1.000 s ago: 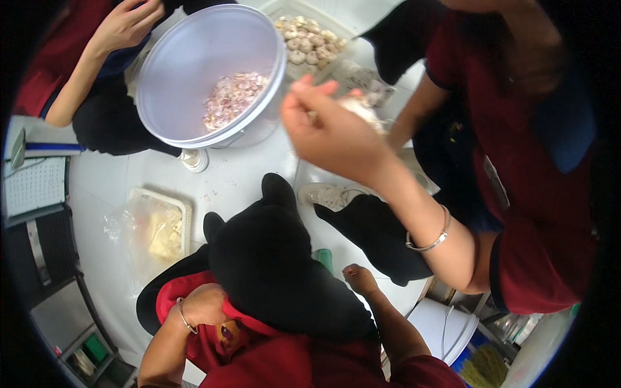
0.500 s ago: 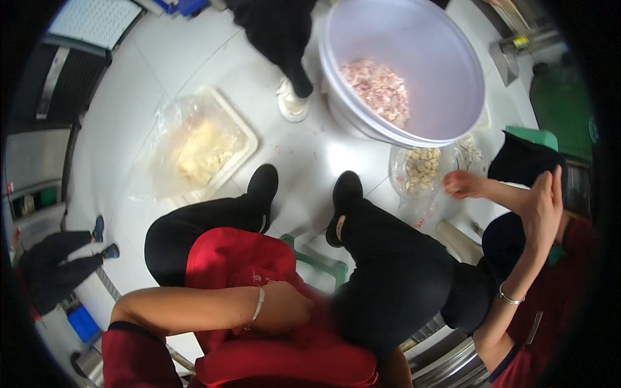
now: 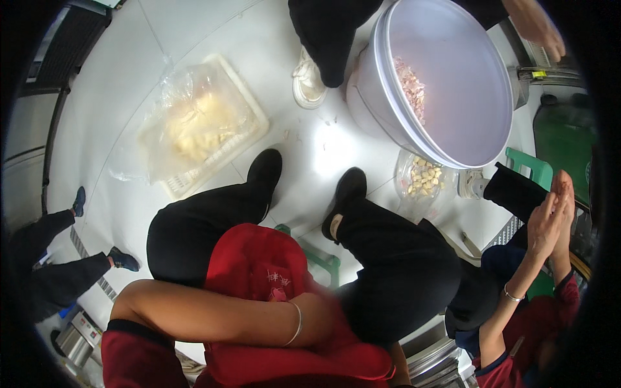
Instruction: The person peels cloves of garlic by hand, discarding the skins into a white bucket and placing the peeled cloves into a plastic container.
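Red over black
The dark red sleeve (image 3: 137,359) has black trim (image 3: 143,332); the red apron (image 3: 249,253) bears white print (image 3: 279,278); trousers (image 3: 401,278) and shoes (image 3: 265,169) are black, the bangle (image 3: 298,325) silvery.

1. I can't make out the fingers of the left hand (image 3: 318,317); they blur away between the red apron (image 3: 249,258) and the black-clad thigh (image 3: 401,291).
2. The right hand is out of my sight; I get only a sliver of right forearm (image 3: 399,365) at the lower edge.
3. The top edge crops the big tub (image 3: 372,97), whose near wall hides some pinkish peelings (image 3: 409,84).
4. Crumpled clear film (image 3: 162,107) veils the pale pieces (image 3: 197,132); I can't tell their kind.
5. The tub's rim covers part of the cloves (image 3: 424,178).
6. I can't see between a co-worker's pressed hands (image 3: 550,216).
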A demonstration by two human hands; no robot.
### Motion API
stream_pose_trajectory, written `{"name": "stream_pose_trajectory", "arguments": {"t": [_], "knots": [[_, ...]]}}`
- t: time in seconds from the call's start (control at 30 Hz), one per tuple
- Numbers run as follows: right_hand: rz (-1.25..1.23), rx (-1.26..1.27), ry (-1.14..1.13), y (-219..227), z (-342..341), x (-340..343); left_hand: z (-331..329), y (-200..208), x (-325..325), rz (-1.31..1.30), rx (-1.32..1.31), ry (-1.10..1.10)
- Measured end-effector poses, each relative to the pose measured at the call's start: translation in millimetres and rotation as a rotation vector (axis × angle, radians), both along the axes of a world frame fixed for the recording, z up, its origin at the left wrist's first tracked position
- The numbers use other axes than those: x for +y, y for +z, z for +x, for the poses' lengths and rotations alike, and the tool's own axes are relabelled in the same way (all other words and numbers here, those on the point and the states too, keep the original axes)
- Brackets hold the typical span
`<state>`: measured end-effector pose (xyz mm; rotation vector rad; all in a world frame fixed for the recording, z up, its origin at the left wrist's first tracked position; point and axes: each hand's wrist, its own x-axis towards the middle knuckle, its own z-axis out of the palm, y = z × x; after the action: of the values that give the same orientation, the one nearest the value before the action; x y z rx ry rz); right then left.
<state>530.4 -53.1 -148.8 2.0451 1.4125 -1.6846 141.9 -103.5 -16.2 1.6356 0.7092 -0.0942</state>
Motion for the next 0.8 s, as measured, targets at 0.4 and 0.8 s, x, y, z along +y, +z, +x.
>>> {"name": "stream_pose_trajectory", "arguments": {"t": [0.4, 0.8], "knots": [[0.12, 0.214, -0.135, -3, -12, -1, 14, 8, -7, 0.09, 0.034, -0.124], [0.421, 0.346, -0.239, -31, -6, -3, 34, 38, -5, 0.048, 0.171, -0.044]]}}
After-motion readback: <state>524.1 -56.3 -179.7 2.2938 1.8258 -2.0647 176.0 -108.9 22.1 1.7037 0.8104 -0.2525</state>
